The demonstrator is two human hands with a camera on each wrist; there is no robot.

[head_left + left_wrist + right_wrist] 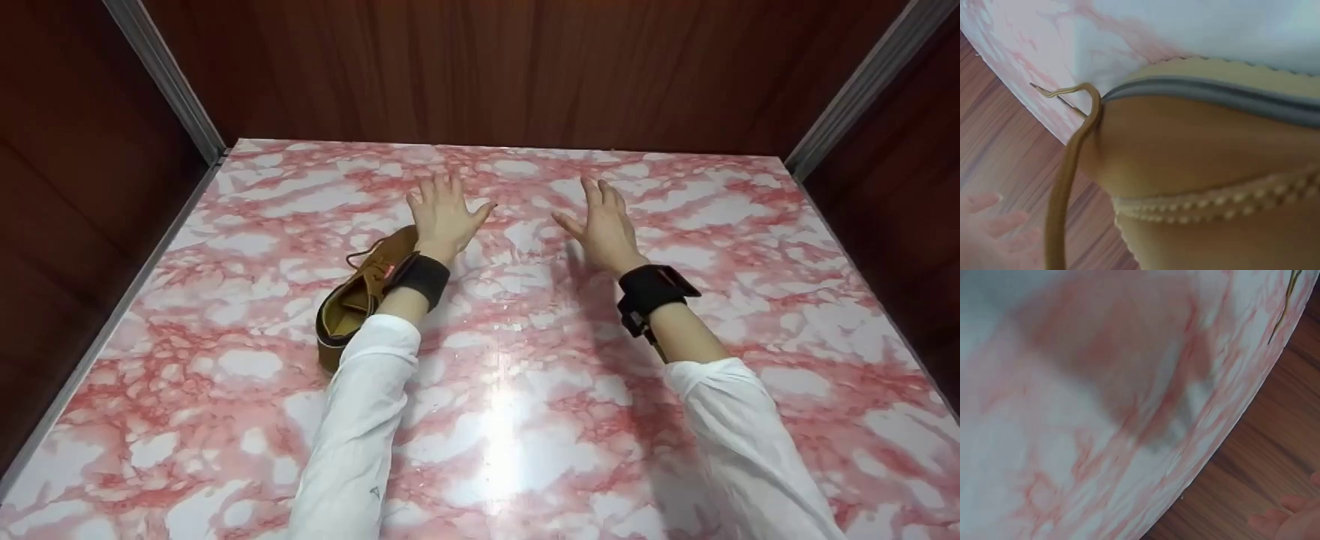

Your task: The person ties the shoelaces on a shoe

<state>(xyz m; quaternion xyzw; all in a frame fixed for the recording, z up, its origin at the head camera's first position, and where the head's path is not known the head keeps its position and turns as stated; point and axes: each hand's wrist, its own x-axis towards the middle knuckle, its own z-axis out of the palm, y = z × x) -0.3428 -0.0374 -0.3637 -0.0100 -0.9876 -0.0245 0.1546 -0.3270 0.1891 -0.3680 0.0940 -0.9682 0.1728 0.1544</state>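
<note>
A brown lace-up shoe (pixel 349 304) rests on the table under and to the left of my left forearm, partly covered by the wrist strap and sleeve. My left hand (pixel 441 214) is held out beyond its toe, fingers spread, gripping nothing. Close up in the left wrist view are the shoe's stitched brown side (pixel 1202 146) and a loose lace (pixel 1067 169). My right hand (pixel 606 229) hovers over the table on the right, fingers extended and holding nothing. In the right wrist view its fingertips (pixel 1292 517) show at the lower right corner.
The table (pixel 510 420) has a pink and white marbled top. Dark wood panels (pixel 480 67) stand at its back and both sides, joined by grey metal corner posts (pixel 169 82). Black straps (pixel 652 289) circle both wrists. A thin lace end (pixel 1280 320) shows in the right wrist view.
</note>
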